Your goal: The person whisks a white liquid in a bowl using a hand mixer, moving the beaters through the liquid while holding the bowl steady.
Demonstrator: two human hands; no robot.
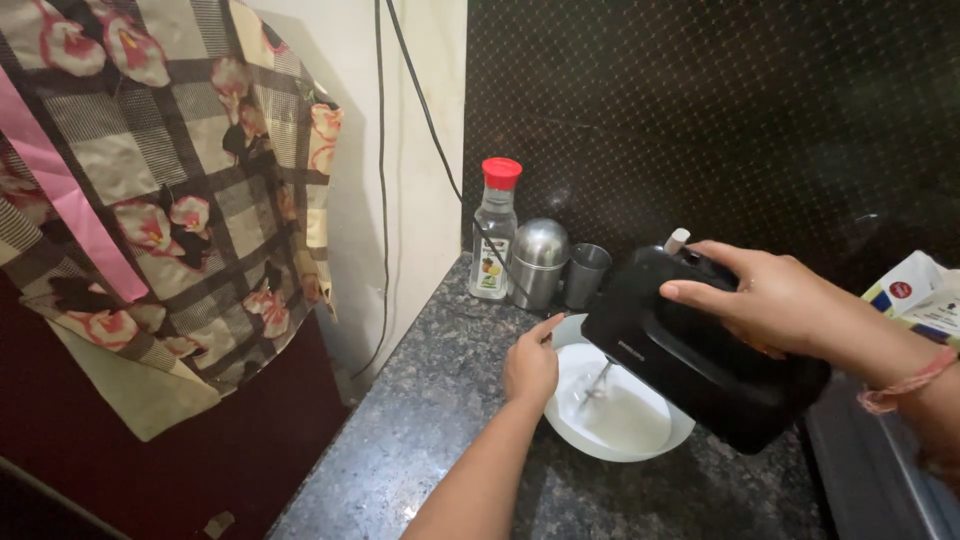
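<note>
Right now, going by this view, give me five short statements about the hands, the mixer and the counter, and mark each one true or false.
1. The right hand grips a black hand mixer. True.
2. The left hand rests on the rim of a white bowl. True.
3. The bowl is empty. False: it holds a white liquid, with the beaters in it.
4. The clear bottle has a blue cap. False: the cap is red.
5. A steel container stands beside the bottle on the granite counter. True.
</note>
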